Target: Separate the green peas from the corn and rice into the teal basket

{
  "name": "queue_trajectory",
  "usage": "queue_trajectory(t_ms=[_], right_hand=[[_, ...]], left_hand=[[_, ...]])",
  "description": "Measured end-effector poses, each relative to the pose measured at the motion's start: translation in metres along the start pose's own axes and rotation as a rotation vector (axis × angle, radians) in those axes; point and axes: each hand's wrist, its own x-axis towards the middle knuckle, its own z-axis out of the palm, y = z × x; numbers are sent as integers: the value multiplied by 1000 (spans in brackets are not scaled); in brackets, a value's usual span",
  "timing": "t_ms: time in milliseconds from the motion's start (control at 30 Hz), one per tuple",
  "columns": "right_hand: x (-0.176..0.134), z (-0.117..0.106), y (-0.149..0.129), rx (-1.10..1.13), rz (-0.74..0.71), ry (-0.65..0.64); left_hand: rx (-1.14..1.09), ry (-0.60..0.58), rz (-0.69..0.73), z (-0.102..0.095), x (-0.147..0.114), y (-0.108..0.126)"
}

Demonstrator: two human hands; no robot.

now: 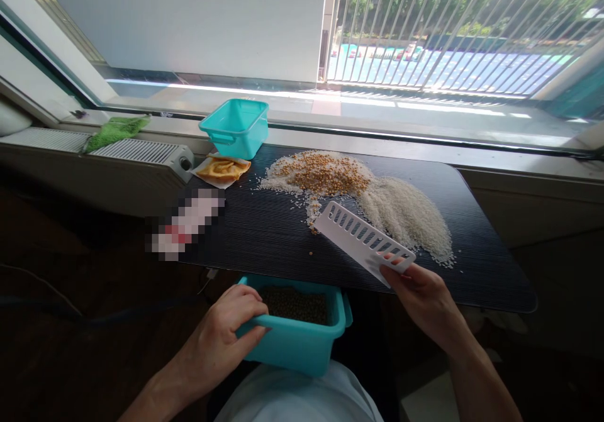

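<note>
My left hand (pixel 238 321) is closed on the left rim of a turquoise plastic bin (pixel 292 346) at the table's front edge, just above my lap. Small dark green beans (pixel 295 304) lie inside it. In my right hand (pixel 427 296) is a white slotted plastic strip (pixel 349 246), pinched at its near end and tilted over the table. Beyond the strip, a heap of white rice (pixel 410 217) spreads across the tabletop. Yellow beans (pixel 325 173) lie over and among the rice in the left part of the heap.
A second turquoise bin (pixel 238 126) stands at the table's back left corner. In front of it a yellowish folded item (pixel 224 169) lies on white paper. A pixelated object (pixel 189 224) covers the left edge. A green cloth (pixel 117 131) rests on the radiator (pixel 141 151), beside the window.
</note>
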Motion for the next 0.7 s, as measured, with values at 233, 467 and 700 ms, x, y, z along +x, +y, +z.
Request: queue_trajectory(t_ms=[233,467,700], right_hand=[[1,0,-1,4,-37,-13],[13,7,2,13,-17,-14],[4,-3,-4,-48,-118,-48]], left_hand=[[-9,18,3,1,1,0],[1,29,24,1,2,0],[1,36,5,1,2,1]])
